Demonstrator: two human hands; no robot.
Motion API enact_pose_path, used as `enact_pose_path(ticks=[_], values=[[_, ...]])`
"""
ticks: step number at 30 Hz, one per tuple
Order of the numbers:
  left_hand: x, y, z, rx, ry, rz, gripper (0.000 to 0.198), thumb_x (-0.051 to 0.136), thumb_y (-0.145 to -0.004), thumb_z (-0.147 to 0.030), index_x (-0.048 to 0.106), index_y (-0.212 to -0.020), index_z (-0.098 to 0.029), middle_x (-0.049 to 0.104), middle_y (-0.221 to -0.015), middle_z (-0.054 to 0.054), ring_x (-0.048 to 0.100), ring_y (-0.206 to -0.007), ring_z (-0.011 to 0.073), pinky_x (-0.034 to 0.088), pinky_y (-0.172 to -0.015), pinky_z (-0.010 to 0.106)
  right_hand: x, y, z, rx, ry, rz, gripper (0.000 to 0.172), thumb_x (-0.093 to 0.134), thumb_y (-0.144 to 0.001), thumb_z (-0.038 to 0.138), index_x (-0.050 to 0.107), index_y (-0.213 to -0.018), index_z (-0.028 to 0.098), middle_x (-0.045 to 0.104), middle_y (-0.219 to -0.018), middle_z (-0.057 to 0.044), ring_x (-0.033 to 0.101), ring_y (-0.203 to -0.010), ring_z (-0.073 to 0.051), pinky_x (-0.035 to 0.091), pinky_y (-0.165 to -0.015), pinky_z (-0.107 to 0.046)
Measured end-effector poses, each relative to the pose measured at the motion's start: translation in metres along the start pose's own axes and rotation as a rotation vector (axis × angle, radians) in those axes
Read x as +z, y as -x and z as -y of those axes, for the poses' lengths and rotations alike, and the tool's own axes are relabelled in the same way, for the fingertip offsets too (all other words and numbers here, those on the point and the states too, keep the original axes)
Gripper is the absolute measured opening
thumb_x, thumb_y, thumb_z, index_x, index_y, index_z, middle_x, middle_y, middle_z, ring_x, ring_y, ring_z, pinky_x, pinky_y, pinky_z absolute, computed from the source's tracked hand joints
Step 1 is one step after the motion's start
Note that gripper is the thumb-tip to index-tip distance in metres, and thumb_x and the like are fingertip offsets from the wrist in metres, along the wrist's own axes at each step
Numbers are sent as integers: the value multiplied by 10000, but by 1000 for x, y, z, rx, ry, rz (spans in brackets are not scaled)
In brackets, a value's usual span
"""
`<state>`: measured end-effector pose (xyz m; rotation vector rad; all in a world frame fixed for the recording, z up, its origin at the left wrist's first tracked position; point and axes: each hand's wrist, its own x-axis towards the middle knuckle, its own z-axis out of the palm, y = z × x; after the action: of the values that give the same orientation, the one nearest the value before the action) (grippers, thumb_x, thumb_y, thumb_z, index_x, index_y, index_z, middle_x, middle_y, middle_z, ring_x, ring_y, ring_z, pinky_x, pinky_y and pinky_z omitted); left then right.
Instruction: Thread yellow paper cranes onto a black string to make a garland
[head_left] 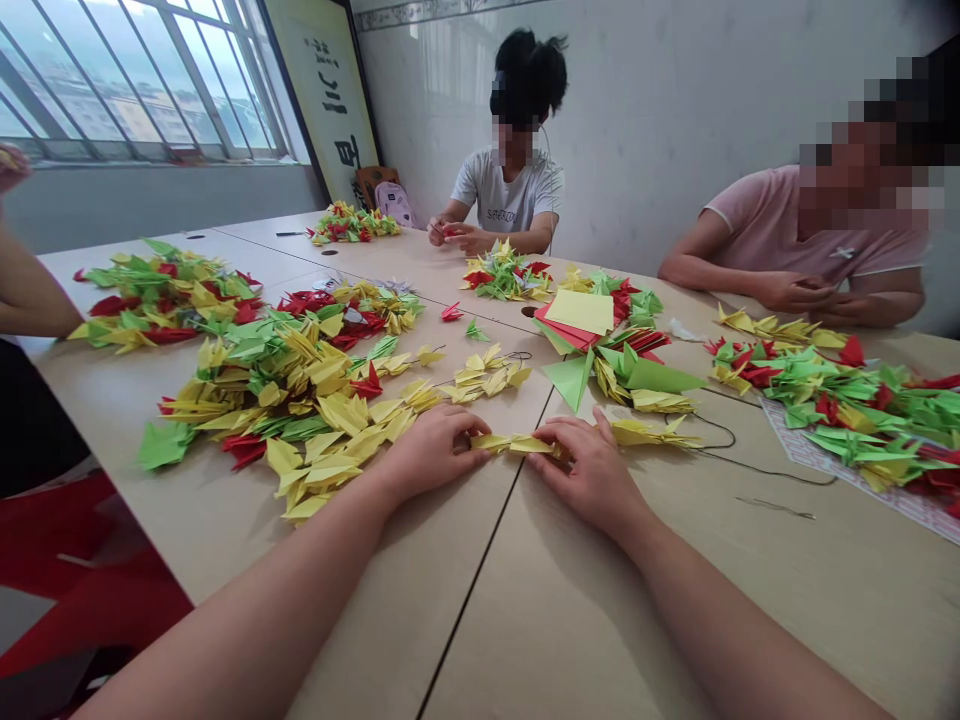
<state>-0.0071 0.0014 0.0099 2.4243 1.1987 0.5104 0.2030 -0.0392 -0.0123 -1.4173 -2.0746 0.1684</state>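
Note:
My left hand (431, 453) and my right hand (589, 472) pinch opposite ends of a short row of yellow origami cranes (514, 444) on the pale wooden table (465, 590). A dark thread (757, 465) trails right from a further yellow crane string (649, 432) beside my right hand. A large heap of yellow, green and red paper cranes (300, 395) lies left of my left hand. A smaller string of yellow cranes (486, 375) rests ahead, between my hands and that heap's right side.
Several more crane heaps cover the table, with a stack of yellow and red paper sheets (577, 312) ahead. A person in a white T-shirt (510, 190) and one in a pink shirt (817, 235) work at the table. Another person's arm (30, 295) enters at left.

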Motion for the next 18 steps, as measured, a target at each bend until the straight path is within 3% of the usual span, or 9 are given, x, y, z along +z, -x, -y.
enact_pose_path(ticks=[18], values=[[3, 1, 4, -58, 59, 17, 181, 545, -730, -335, 545, -837, -189, 552, -805, 6, 501, -715, 127, 404, -646, 242, 0, -1, -1, 40, -27, 31, 151, 533, -760, 314, 568, -878, 227, 648, -915, -20, 567, -920, -198, 119, -1016, -505]])
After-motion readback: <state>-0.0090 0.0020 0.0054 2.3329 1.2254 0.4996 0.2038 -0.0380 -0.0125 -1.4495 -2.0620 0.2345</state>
